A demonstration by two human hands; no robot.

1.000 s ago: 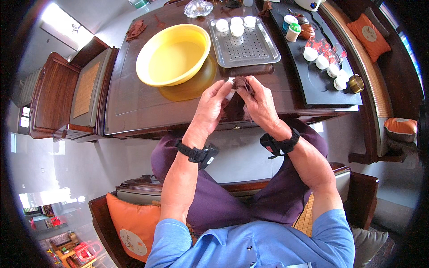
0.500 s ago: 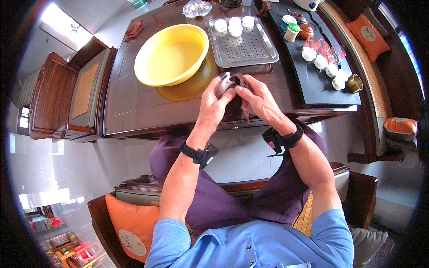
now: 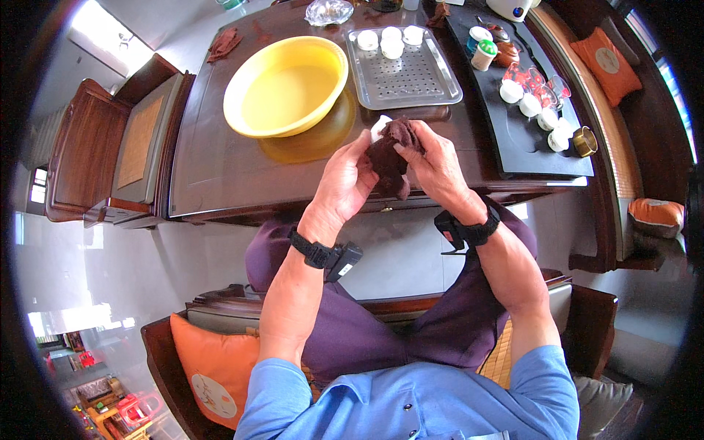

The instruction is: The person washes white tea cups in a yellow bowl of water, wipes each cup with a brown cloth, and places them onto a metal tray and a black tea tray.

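A yellow basin (image 3: 238, 110) is seen on the desk (image 3: 213, 161) as, over its near edge, a small white object (image 3: 379, 127) is gripped by the left hand (image 3: 343, 177), partly covered by a brown cloth (image 3: 387, 155) clasped in the right hand (image 3: 440, 163), beside a black tray (image 3: 522, 152).

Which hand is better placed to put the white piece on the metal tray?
Left grip, probably: it's at the exposed edge of the white piece, while the right grip holds the cloth. The metal tray lies beyond both.
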